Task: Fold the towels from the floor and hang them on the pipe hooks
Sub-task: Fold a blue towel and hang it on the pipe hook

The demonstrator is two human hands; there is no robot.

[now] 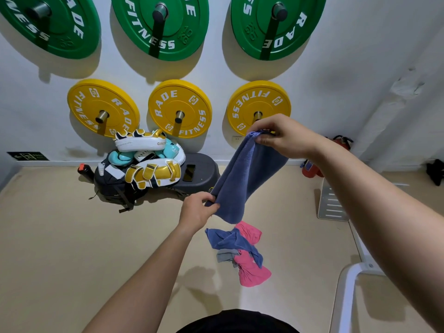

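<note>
Standing nearest: a person in a dark top (237,320), both bare forearms reaching out over the tan floor (72,236).
White pipe frame (346,296): low on the person's right, just beside the right arm.
Towels on the floor: a small crumpled heap straight ahead, with a pink towel (252,272), a blue floor towel (230,240) lying across it, and a grey towel (224,255) tucked in at the left edge.
Left hand (198,210): above the heap, thumb and fingers pinched on the lower left edge of the held towel.
Held towel (245,174): blue, up off the floor, hanging slantwise between the two hands, its loose bottom corner drooping toward the heap.
Right hand (281,134): higher and further out, fingers curled tight round the towel's bunched top corner.
Metal plate (332,205): flat on the floor to the right, partly under the right arm.
Dark step (204,164): against the wall, with a phone (189,172) lying on it.
White-and-gold pads (153,173): piled on a black bag (113,186) at the step's left end.
Red extinguisher (310,169): at the wall's foot, mostly hidden by the right arm.
Yellow plates (180,108): three on wall pegs; the right hand is in front of the rightmost one.
Green plates (159,22): three more, hung higher.
</note>
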